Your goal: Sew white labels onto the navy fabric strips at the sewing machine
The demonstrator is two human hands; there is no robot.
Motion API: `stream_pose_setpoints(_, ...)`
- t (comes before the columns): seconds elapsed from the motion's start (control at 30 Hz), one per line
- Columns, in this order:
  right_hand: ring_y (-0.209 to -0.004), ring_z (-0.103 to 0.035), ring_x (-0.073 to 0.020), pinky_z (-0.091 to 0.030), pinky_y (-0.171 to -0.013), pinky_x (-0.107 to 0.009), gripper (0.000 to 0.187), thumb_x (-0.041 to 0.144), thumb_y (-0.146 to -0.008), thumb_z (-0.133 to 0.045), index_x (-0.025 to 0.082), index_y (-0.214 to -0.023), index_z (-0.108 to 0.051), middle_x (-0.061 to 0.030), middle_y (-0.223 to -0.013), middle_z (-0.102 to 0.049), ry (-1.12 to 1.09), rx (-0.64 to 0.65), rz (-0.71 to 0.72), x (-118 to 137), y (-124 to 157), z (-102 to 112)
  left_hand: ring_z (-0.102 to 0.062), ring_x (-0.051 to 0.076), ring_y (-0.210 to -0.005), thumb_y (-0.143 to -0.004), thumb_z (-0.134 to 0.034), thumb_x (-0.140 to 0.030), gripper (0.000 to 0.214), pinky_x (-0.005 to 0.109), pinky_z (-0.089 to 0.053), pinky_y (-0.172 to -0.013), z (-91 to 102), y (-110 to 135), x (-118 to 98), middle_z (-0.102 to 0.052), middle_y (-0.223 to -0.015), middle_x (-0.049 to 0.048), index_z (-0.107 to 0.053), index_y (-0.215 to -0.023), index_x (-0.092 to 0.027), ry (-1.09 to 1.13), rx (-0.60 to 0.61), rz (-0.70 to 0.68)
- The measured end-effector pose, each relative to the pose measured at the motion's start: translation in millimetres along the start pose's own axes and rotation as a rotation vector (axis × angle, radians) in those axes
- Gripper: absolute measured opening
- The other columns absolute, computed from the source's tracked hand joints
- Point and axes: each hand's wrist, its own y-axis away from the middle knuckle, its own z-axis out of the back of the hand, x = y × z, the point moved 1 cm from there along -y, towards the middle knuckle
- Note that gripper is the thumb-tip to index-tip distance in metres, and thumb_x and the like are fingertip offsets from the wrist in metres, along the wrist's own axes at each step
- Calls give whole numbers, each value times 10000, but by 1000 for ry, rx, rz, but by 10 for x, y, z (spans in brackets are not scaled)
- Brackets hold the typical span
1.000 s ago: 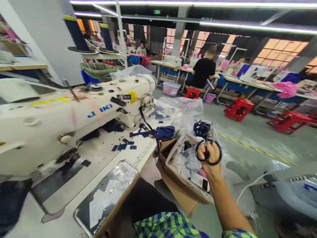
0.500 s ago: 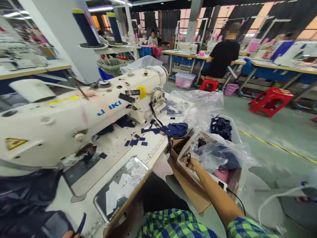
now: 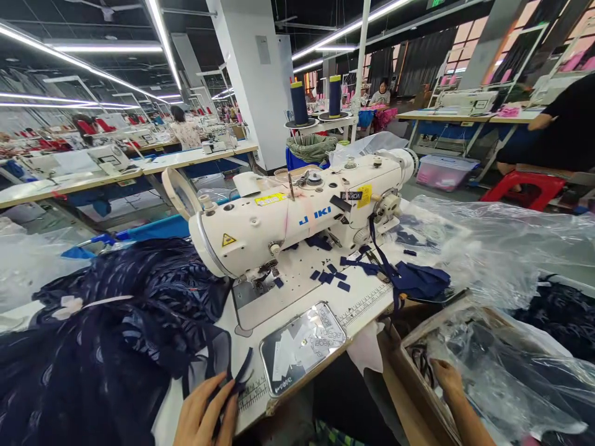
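My left hand [image 3: 204,412] is at the table's front edge, its fingers bent round a narrow navy fabric strip [image 3: 244,365] whose free end sticks up past the fingertips. Beside it lies a large heap of navy garments [image 3: 153,297], tied with a pale band. My right hand [image 3: 449,378] is curled inside an open cardboard box [image 3: 409,396], beside dark thin loops [image 3: 421,359]; what its fingers hold, if anything, is hidden. Clear plastic bags [image 3: 502,371] fill much of the box. A white sewing machine [image 3: 288,217] stands behind the hands.
A clear-lidded tray of printed labels [image 3: 304,347] lies on the sewing table [image 3: 283,291]. Small navy pieces [image 3: 330,272] are scattered near the machine, and navy straps [image 3: 418,279] lie at right. Thread cones [image 3: 300,105] stand behind. A seated person [image 3: 558,124] is at far right.
The view has swung left, bringing the garment heap and more of my left hand into sight. My right hand stays at the box; the dark looped thing in its fingers earlier now shows beside them.
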Motion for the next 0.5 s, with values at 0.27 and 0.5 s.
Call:
stream_pose_setpoints(0.27, -664, -579, -234, -468, -684, -394, 187, 307, -746, -436, 167, -750, -560, -81, -676, -590, -106, -474, 540, 1193, 373, 349, -579, 211, -897, -820, -388, -97, 237, 327, -475, -740, 94, -47, 166, -628, -956, 78, -593, -911, -174, -226, 129, -191)
stream_pose_setpoints(0.5, -719, -572, -162, -435, -690, -299, 115, 200, -827, -452, 196, -799, -563, -33, -739, -614, -163, 400, 1312, 2793, 1082, -539, -579, 182, -809, -820, -409, -123, 198, 353, -409, -811, 81, -333, 68, -628, -790, 32, -562, -711, -184, -123, 167, -162)
